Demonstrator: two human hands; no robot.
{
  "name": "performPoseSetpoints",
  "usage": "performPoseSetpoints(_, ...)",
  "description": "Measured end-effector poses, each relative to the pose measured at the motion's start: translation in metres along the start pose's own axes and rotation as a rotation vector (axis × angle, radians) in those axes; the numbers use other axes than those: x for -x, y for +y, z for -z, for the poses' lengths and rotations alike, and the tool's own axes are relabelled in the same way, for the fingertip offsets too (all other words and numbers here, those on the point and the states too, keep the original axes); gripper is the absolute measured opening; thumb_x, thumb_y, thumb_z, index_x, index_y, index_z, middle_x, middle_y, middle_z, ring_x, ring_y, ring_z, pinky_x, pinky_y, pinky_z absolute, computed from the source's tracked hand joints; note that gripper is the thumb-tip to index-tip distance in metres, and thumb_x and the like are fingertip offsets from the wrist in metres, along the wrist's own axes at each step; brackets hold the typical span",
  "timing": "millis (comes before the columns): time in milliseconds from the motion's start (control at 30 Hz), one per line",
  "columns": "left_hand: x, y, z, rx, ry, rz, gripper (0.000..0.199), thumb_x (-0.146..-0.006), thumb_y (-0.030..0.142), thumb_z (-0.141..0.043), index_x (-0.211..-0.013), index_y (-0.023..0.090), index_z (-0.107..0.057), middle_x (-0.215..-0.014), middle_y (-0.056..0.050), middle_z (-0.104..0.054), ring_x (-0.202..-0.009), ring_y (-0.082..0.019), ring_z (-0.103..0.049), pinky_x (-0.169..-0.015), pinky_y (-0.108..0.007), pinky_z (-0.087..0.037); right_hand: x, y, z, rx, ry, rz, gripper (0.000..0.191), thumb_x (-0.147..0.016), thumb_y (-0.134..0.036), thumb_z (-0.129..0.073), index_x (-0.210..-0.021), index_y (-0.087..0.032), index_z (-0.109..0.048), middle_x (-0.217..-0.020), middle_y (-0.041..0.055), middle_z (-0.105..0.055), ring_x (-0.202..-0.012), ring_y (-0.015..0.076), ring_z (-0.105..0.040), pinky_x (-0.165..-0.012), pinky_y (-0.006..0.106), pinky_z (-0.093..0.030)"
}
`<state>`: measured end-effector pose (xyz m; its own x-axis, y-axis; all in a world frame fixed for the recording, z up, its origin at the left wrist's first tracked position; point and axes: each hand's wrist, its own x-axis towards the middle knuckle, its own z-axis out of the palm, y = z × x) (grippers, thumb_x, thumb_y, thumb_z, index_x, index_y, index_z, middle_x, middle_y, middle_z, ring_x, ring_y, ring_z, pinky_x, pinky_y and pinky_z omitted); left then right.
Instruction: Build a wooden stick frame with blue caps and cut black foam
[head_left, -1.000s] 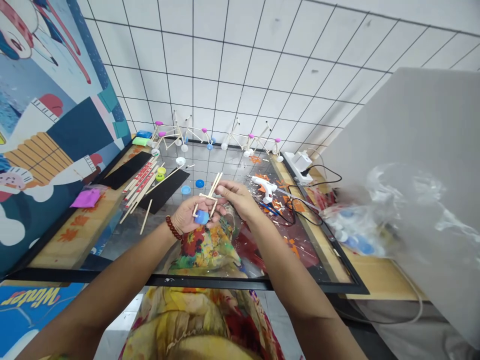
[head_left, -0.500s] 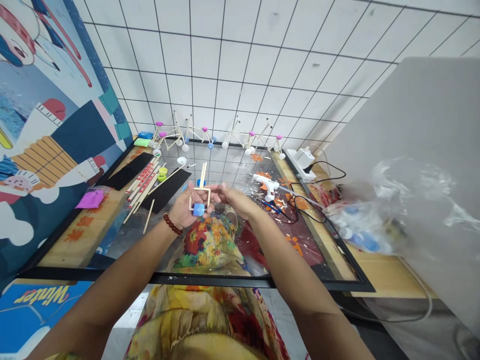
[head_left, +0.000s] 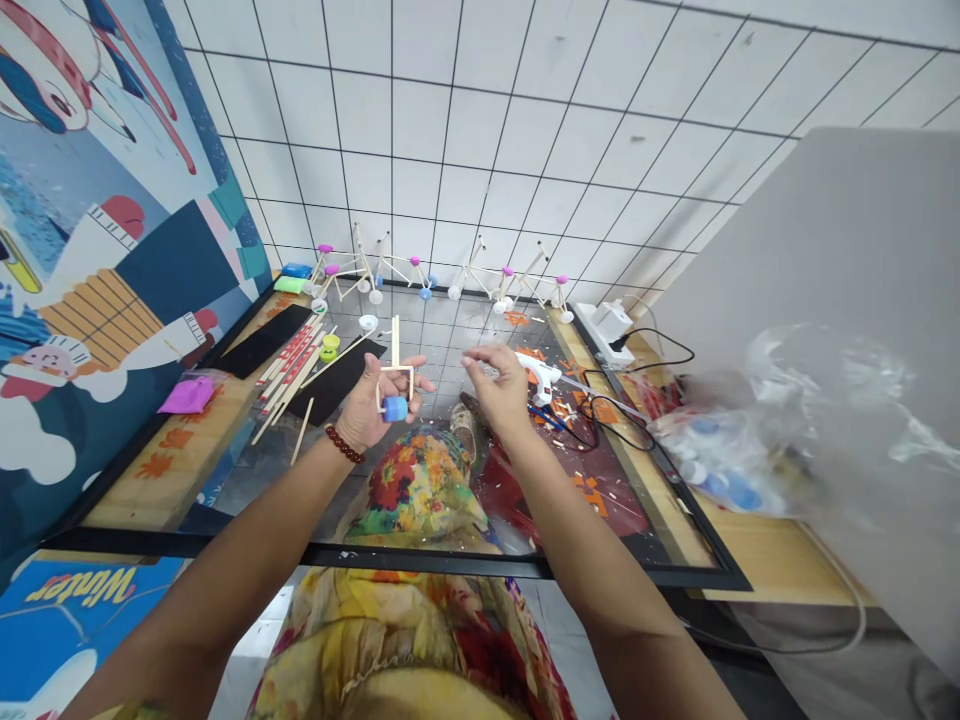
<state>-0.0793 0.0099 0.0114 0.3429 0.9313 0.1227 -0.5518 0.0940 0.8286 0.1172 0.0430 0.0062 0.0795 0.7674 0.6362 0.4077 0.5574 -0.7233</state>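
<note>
My left hand (head_left: 365,405) lies palm up under a small frame of glued wooden sticks (head_left: 412,385), steadying it with the thumb. Two parallel sticks point away from the frame, and a blue bottle cap (head_left: 394,408) sits at its near end. Apart from it, to the right, my right hand (head_left: 501,385) hovers with fingers bent and nothing visible in them. Just beyond that hand a white glue gun (head_left: 541,380) lies on the table, partly hidden by the fingers.
Striped and plain sticks (head_left: 289,365), black sheets (head_left: 264,340) and a yellow tub (head_left: 329,346) lie at left. Several stick models (head_left: 469,275) with pink and white caps line the back. A power strip (head_left: 609,325), black cable and plastic bag (head_left: 720,450) are at right.
My right hand has left the stick frame and moved right, towards the glue gun. The frame has turned slightly in my left hand, whose fingers are now more spread.
</note>
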Motion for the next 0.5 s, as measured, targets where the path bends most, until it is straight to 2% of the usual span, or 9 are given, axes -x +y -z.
performPoseSetpoints(100, 0.000, -0.008, -0.002, -0.042, 0.020, -0.003, 0.082, -0.074, 0.079, -0.046, -0.109, 0.008, -0.065, -0.086, -0.013, -0.068, -0.057, -0.014, -0.056, -0.044, -0.025, -0.043, 0.011, -0.024, -0.007, 0.059, -0.141, 0.187, 0.011, -0.084, -0.030, -0.065, -0.084, -0.023, -0.073, -0.081, 0.0038, -0.065, -0.084, 0.0197, -0.058, -0.083, 0.036, -0.043)
performPoseSetpoints(200, 0.000, -0.015, -0.001, -0.053, 0.044, 0.014, 0.081, -0.072, 0.079, -0.049, -0.108, 0.009, -0.067, -0.082, -0.011, -0.067, -0.058, -0.013, -0.056, -0.045, -0.024, -0.046, 0.022, -0.033, -0.014, 0.176, -0.206, 0.263, 0.012, -0.082, -0.033, -0.069, -0.089, -0.025, -0.074, -0.079, 0.0038, -0.063, -0.083, 0.0213, -0.055, -0.080, 0.037, -0.040)
performPoseSetpoints(300, 0.000, -0.020, -0.001, -0.066, 0.054, 0.029, 0.078, -0.072, 0.078, -0.052, -0.107, 0.010, -0.068, -0.083, -0.010, -0.067, -0.058, -0.013, -0.057, -0.046, -0.024, -0.047, 0.028, -0.033, -0.019, 0.261, -0.253, 0.283, 0.012, -0.083, -0.032, -0.069, -0.091, -0.025, -0.074, -0.082, 0.0045, -0.064, -0.086, 0.0228, -0.055, -0.081, 0.039, -0.038)
performPoseSetpoints(367, -0.001, -0.021, -0.001, -0.066, 0.074, 0.030, 0.077, -0.072, 0.077, -0.053, -0.105, 0.010, -0.068, -0.084, -0.011, -0.067, -0.057, -0.013, -0.057, -0.045, -0.024, -0.047, 0.029, -0.034, -0.020, 0.261, -0.297, 0.278, 0.005, -0.082, -0.025, -0.068, -0.084, -0.024, -0.073, -0.083, 0.0043, -0.065, -0.087, 0.0227, -0.057, -0.082, 0.040, -0.037)
performPoseSetpoints(433, -0.002, -0.019, -0.002, -0.050, 0.112, 0.020, 0.076, -0.072, 0.077, -0.052, -0.104, 0.009, -0.068, -0.086, -0.012, -0.067, -0.057, -0.014, -0.057, -0.043, -0.024, -0.045, 0.027, -0.035, -0.020, 0.207, -0.338, 0.250, 0.006, -0.079, -0.021, -0.069, -0.074, -0.024, -0.070, -0.078, 0.0034, -0.065, -0.084, 0.0220, -0.057, -0.082, 0.040, -0.036)
performPoseSetpoints(500, -0.004, -0.015, -0.001, -0.027, 0.157, -0.011, 0.077, -0.073, 0.078, -0.049, -0.102, 0.009, -0.067, -0.086, -0.012, -0.068, -0.055, -0.013, -0.056, -0.042, -0.025, -0.043, 0.021, -0.034, -0.016, 0.088, -0.346, 0.188, 0.011, -0.078, -0.023, -0.070, -0.067, -0.023, -0.067, -0.071, 0.0023, -0.062, -0.078, 0.0207, -0.056, -0.078, 0.038, -0.038)
